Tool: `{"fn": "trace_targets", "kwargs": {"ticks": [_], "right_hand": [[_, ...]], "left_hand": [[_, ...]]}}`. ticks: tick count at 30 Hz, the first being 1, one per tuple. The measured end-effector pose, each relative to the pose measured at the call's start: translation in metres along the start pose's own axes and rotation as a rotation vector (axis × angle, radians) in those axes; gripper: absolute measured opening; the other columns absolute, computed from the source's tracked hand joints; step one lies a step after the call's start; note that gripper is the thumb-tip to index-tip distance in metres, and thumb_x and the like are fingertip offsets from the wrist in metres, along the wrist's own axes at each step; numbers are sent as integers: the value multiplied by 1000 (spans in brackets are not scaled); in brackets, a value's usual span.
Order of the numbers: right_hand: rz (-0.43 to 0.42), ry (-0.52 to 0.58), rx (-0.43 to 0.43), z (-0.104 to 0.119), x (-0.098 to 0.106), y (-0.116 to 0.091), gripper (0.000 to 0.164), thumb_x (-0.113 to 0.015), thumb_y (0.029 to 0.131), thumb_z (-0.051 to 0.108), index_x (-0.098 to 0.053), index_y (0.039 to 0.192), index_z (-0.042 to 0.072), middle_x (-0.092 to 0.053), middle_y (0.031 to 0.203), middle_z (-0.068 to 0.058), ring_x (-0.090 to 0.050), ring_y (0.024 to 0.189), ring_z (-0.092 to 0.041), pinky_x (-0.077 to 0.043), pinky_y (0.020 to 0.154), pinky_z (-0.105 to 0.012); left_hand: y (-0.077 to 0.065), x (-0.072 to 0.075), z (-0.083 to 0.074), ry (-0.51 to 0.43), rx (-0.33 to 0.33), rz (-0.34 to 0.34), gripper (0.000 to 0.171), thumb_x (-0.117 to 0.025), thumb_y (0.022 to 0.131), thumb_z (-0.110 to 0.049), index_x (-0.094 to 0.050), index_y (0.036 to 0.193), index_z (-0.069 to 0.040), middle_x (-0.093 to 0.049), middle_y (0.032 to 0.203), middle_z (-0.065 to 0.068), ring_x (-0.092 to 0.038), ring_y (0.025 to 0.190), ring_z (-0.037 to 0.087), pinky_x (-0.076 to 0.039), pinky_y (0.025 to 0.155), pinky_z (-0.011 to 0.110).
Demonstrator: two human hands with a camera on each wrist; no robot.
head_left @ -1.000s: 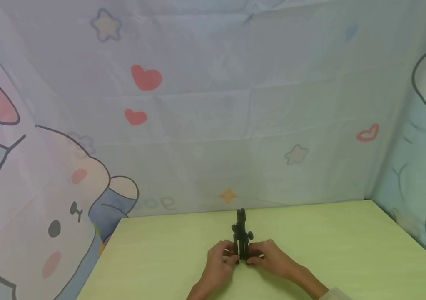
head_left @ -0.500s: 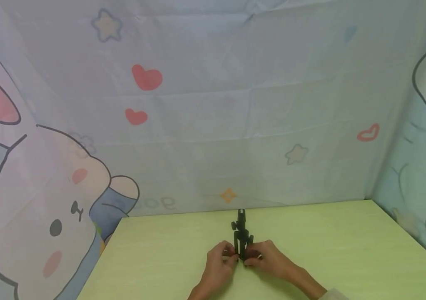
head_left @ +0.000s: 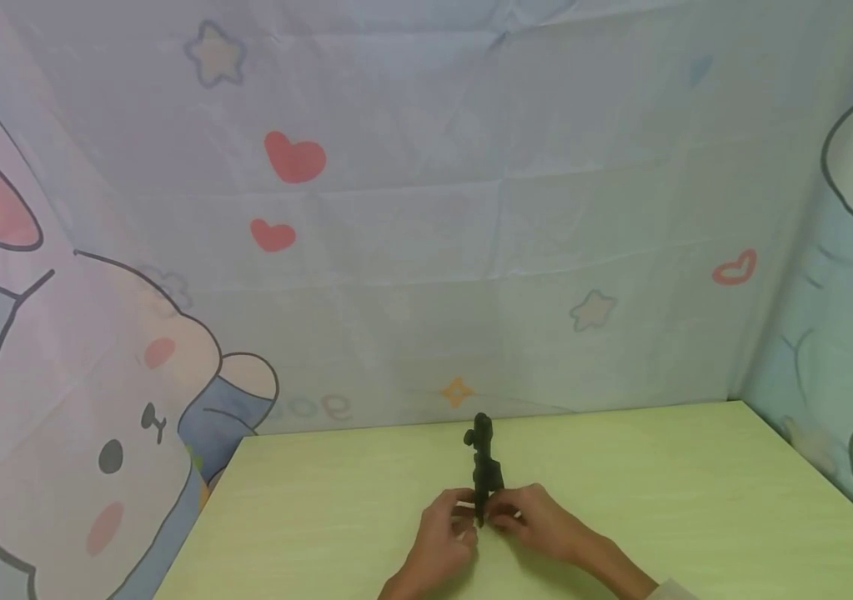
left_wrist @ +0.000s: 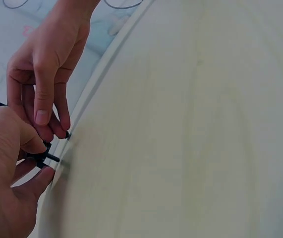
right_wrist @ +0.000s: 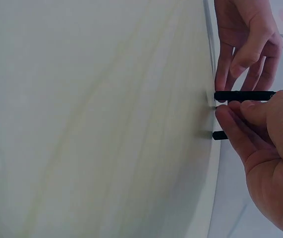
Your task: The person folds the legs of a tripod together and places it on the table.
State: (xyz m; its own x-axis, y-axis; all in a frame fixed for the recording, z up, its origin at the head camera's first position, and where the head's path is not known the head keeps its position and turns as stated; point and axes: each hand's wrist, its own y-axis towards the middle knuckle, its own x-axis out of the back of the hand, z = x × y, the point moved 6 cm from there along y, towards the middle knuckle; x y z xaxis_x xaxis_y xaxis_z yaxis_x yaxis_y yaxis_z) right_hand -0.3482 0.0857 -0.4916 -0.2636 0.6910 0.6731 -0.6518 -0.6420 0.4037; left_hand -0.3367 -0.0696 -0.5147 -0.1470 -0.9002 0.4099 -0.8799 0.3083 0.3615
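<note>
A small black tripod (head_left: 483,475) stands upright near the middle of the table, knobs on its sides and legs close together. My right hand (head_left: 539,518) pinches one leg low down from the right. In the right wrist view that leg's foot sticks out past the fingertips, between two other black legs (right_wrist: 245,95). My left hand (head_left: 441,537) is at the tripod's left side, its fingers loosely bent and fingertips right at a leg, the thumb held off. Part of the tripod shows between the left digits in the left wrist view; the hands hide the rest.
The tripod and hands are on a pale yellow-green table (head_left: 321,500). A cloth backdrop (head_left: 411,317) with hearts, stars and a cartoon rabbit hangs behind the table and at both sides.
The tripod has turned, and its legs now look like one narrow column. My left thumb has come away from the leg. My right hand has shifted slightly left with the leg.
</note>
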Motion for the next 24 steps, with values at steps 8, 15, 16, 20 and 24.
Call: {"fn": "trace_targets", "kwargs": {"ticks": [8,15,16,20,24], "right_hand": [[-26,26,-69,-6,12,-5,7,-74,95,3,-72,94,9,-76,93,1,-72,85,-7,-60,71,-25],[-70,24,-86,-11,21,-13,14,-75,93,0,-68,87,11,-75,88,2,-72,82,-9,-60,69,-25],[-79,20,-86,-12,22,-14,15,-75,93,-1,-67,87,11,-75,88,1,-72,82,-9,-60,68,-25],[-107,6,-97,-14,26,-15,17,-76,91,-3,-65,90,10,-74,87,-1,-73,82,-10,-60,68,-25],[-94,28,-101,-15,24,-14,13,-76,92,-1,-68,98,7,-75,91,-4,-72,83,-10,-60,70,-25]], "left_hand": [[6,-6,-3,10,13,-60,27,-76,94,-6,-66,119,-2,-65,117,10,-71,102,27,-59,86,27],[10,-4,-1,64,28,-106,16,-75,94,-1,-69,109,-4,-70,106,7,-72,93,21,-59,77,26],[10,-4,-1,64,27,-107,16,-75,93,-1,-70,108,-4,-71,105,7,-72,92,20,-59,77,26],[12,-4,-2,62,14,-109,16,-72,93,3,-71,108,-3,-73,102,7,-73,91,19,-59,75,25],[14,-6,0,61,15,-99,18,-70,93,6,-72,108,-4,-75,100,6,-73,91,18,-59,75,24]]}}
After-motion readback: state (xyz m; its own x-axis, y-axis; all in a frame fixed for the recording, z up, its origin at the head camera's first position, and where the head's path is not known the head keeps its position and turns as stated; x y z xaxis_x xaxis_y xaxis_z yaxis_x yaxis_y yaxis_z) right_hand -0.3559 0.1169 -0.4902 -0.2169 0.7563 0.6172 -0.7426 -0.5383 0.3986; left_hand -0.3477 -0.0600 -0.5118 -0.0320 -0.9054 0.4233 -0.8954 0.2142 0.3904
